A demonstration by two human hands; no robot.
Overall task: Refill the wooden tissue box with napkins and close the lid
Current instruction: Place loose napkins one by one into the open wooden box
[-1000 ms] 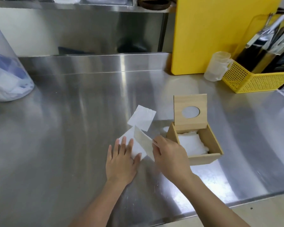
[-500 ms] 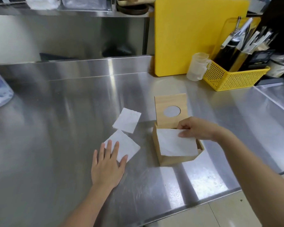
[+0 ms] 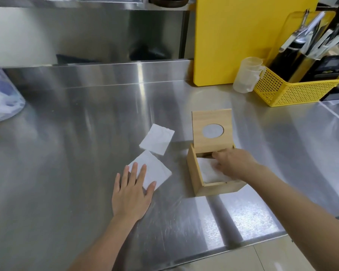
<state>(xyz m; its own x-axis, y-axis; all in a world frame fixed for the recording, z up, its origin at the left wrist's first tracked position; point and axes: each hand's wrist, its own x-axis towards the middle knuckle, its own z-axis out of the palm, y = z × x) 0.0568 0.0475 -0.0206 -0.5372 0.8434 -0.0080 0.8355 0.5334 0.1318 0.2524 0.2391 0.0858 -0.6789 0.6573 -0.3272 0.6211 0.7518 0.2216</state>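
The wooden tissue box (image 3: 196,174) stands on the steel counter with its lid (image 3: 211,119) propped upright; the lid has a round hole. My right hand (image 3: 233,165) reaches into the box and presses on a white napkin (image 3: 208,172) lying inside. My left hand (image 3: 132,190) lies flat, fingers spread, on the near edge of a white napkin (image 3: 155,169) on the counter. A second loose napkin (image 3: 157,138) lies just beyond it, left of the box.
A yellow cutting board (image 3: 243,36) leans at the back. Beside it stand a clear measuring cup (image 3: 247,75) and a yellow basket (image 3: 294,90) of utensils. A plastic bag (image 3: 2,94) sits at far left. The counter's front edge (image 3: 243,249) runs near my arms.
My right hand lifted a napkin from under my left hand, carried it right over the box, and now pushes it down inside. My left hand stayed on the remaining napkin.
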